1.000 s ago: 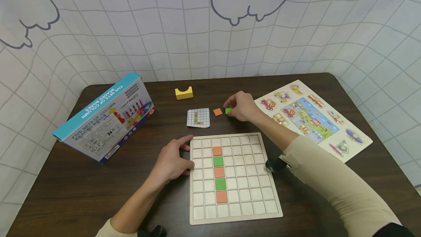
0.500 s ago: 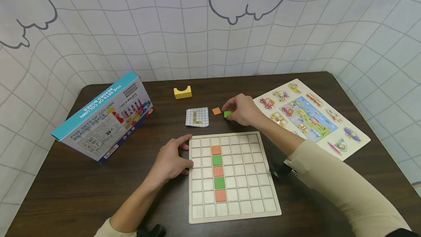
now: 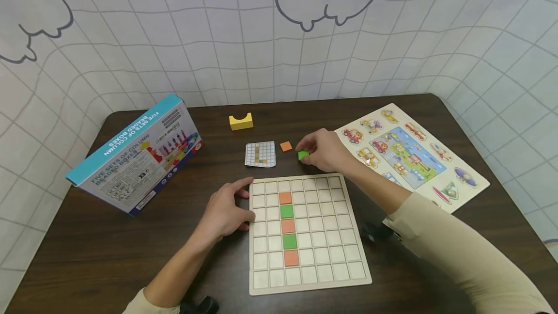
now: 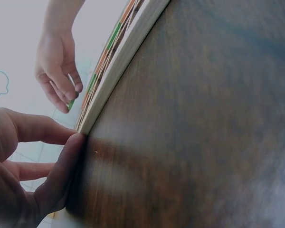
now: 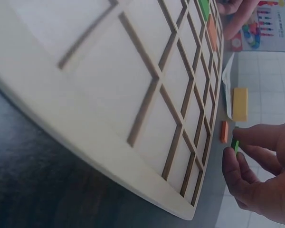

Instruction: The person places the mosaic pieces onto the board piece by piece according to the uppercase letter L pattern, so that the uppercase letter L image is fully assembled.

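My right hand (image 3: 324, 150) pinches a small green square tile (image 3: 302, 155) between thumb and fingertips, behind the wooden grid board (image 3: 370, 275). In the right wrist view the green tile (image 5: 235, 144) stands edge-on between the fingertips. An orange tile (image 3: 285, 146) lies to its left on the table. My left hand (image 3: 226, 211) rests against the board's left edge, index finger near the far corner and thumb lower down. In the left wrist view its fingertips touch the board's rim (image 4: 97, 107). Orange and green tiles (image 3: 289, 241) alternate down the board's third column.
A small pattern card (image 3: 260, 154) lies behind the board. Farther back is a yellow arch block (image 3: 241, 122). A blue and grey box (image 3: 144, 159) stands at left, and a picture puzzle board (image 3: 429, 185) lies at right, under the right forearm. A grid-patterned curtain (image 3: 209, 52) hangs behind the table (image 3: 109, 256).
The right hand, holding the green tile, has shifted slightly right and toward the board. The left hand keeps its place at the board's edge. The whole view has drifted a little.
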`<state>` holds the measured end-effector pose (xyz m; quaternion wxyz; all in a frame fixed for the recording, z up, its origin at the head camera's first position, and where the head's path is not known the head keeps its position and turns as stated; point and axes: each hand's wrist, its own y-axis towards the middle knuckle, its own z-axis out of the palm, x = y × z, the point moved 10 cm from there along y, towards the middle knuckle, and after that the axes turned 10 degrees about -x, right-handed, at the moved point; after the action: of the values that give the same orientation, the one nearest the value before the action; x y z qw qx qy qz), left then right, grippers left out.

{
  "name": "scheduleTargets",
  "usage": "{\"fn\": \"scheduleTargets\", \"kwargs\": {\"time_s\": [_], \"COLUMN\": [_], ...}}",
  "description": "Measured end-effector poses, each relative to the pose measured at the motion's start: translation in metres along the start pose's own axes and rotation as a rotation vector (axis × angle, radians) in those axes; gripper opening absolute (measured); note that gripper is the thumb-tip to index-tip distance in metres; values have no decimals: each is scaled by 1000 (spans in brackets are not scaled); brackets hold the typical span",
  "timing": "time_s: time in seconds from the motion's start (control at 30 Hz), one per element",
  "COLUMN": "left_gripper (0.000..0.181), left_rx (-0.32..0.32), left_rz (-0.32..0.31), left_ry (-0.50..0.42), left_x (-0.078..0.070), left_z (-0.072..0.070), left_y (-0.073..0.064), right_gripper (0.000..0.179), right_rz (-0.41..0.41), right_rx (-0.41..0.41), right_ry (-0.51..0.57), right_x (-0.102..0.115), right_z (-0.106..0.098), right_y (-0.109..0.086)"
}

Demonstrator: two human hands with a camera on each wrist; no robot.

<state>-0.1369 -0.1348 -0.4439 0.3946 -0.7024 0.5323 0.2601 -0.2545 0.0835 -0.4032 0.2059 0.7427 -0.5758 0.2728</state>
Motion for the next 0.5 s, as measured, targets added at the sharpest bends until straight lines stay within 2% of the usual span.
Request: {"fn": "scheduleTargets", "kwargs": {"time_s": [0.5], "left_gripper": [88], "left_rx": [5], "left_rz": [1], "left_ry": [-4], "left_x": [1], "left_z": [0], "left_y": [2], "right_gripper": [24], "right_rz": [-9], "right_rx": [6], "right_ry": [15], "right_x": [2], "right_z": [-3], "right_y": [-18]}}
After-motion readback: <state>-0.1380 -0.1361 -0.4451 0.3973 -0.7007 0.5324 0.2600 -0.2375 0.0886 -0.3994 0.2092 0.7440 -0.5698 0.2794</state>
